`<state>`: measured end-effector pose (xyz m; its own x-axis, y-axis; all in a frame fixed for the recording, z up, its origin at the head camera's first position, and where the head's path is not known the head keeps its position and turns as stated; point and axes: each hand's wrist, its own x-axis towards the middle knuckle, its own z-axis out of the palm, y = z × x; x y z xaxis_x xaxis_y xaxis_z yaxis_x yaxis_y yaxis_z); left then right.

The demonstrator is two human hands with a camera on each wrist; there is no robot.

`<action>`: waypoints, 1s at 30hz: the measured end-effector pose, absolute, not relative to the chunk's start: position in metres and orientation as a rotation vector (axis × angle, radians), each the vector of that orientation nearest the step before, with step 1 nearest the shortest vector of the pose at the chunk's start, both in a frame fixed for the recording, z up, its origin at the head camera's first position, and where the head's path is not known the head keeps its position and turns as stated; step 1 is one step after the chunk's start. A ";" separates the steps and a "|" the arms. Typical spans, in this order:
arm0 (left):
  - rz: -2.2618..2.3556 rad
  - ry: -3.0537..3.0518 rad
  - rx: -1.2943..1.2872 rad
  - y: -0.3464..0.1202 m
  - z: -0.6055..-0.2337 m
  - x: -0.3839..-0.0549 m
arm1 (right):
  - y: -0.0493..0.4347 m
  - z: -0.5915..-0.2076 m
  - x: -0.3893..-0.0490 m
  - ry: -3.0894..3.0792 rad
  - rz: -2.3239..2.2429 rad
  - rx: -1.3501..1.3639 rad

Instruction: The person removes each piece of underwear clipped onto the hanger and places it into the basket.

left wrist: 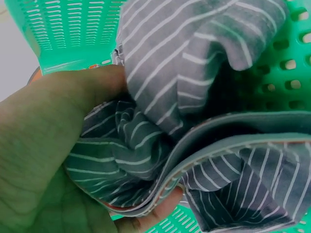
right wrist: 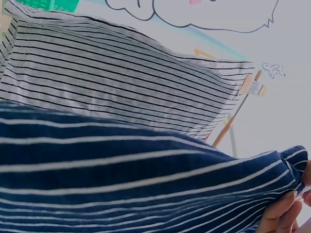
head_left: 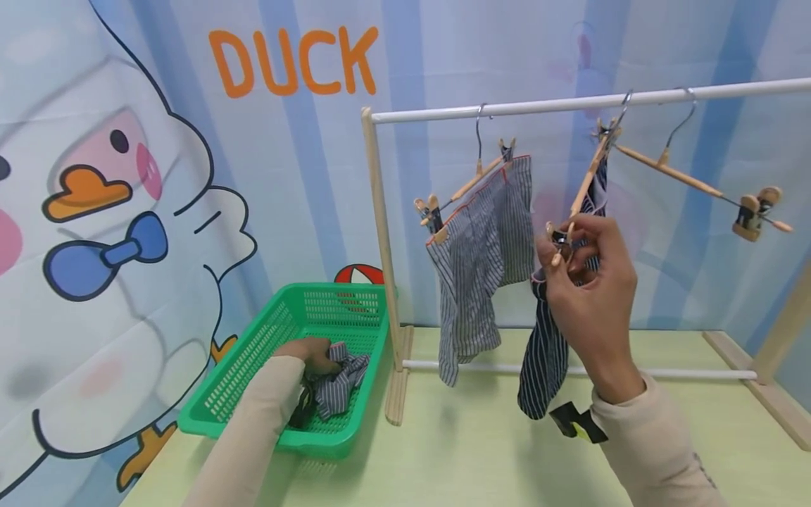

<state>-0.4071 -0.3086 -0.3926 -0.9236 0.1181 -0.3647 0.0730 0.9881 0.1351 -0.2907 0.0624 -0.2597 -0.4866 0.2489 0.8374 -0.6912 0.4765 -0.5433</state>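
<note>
In the green basket, my left hand point(head_left: 315, 353) grips a grey striped garment point(head_left: 342, 380). The left wrist view shows thumb and fingers around the waistband point(left wrist: 150, 199) of this cloth. At the rack, my right hand point(head_left: 595, 289) pinches the near clip point(head_left: 559, 238) of a wooden clip hanger point(head_left: 589, 177). Navy striped pants point(head_left: 545, 352) hang from that hanger, partly hidden behind the hand. Close up in the right wrist view, my fingertips point(right wrist: 281, 211) hold the bunched end of the navy cloth point(right wrist: 121, 170).
Grey striped pants point(head_left: 472, 260) hang from another clip hanger on the left of the white rail point(head_left: 538, 105). A bare clip hanger point(head_left: 690, 179) hangs on the right. The basket point(head_left: 374, 415) stands beside the rack's left wooden post point(head_left: 380, 225). Dark cloth point(head_left: 303, 408) lies in the basket.
</note>
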 end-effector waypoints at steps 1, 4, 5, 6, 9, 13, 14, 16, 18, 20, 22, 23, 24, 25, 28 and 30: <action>0.164 2.751 0.137 -0.309 -0.393 -0.407 | 0.062 -0.260 -0.291 -1.733 1.189 0.380; 0.139 2.743 0.143 -0.309 -0.392 -0.405 | 0.062 -0.262 -0.291 -1.730 1.189 0.384; 0.134 2.740 0.143 -0.310 -0.391 -0.405 | 0.062 -0.262 -0.291 -1.731 1.187 0.385; 0.129 2.736 0.144 -0.310 -0.391 -0.405 | 0.061 -0.263 -0.291 -1.731 1.185 0.387; 0.137 2.725 0.140 -0.311 -0.390 -0.405 | 0.061 -0.264 -0.291 -1.731 1.187 0.394; 0.158 2.724 0.140 -0.312 -0.389 -0.405 | 0.061 -0.266 -0.291 -1.731 1.196 0.394; 0.159 2.726 0.141 -0.312 -0.388 -0.405 | 0.062 -0.266 -0.291 -1.732 1.196 0.393; 0.157 2.735 0.138 -0.311 -0.385 -0.405 | 0.062 -0.266 -0.291 -1.732 1.193 0.390; 0.150 2.744 0.130 -0.310 -0.383 -0.405 | 0.062 -0.267 -0.291 -1.728 1.191 0.393; 0.142 2.752 0.135 -0.309 -0.381 -0.404 | 0.062 -0.267 -0.291 -1.724 1.191 0.394; 0.128 2.753 0.129 -0.309 -0.379 -0.402 | 0.062 -0.268 -0.290 -1.720 1.190 0.392; 0.125 2.757 0.123 -0.309 -0.378 -0.401 | 0.062 -0.269 -0.290 -1.718 1.188 0.390; 0.130 2.758 0.115 -0.309 -0.377 -0.400 | 0.062 -0.270 -0.290 -1.716 1.187 0.387; 0.124 2.761 0.106 -0.308 -0.376 -0.399 | 0.062 -0.271 -0.290 -1.715 1.185 0.383; 0.115 2.776 0.083 -0.308 -0.372 -0.396 | 0.062 -0.273 -0.289 -1.717 1.182 0.373; 0.112 2.783 0.082 -0.307 -0.370 -0.395 | 0.063 -0.273 -0.288 -1.723 1.184 0.365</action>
<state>-0.3948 -0.3067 -0.3701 -0.9360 0.0709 -0.3447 0.0430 0.9952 0.0881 -0.2880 0.0627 -0.2735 -0.4785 0.2625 0.8379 -0.6882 0.4806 -0.5435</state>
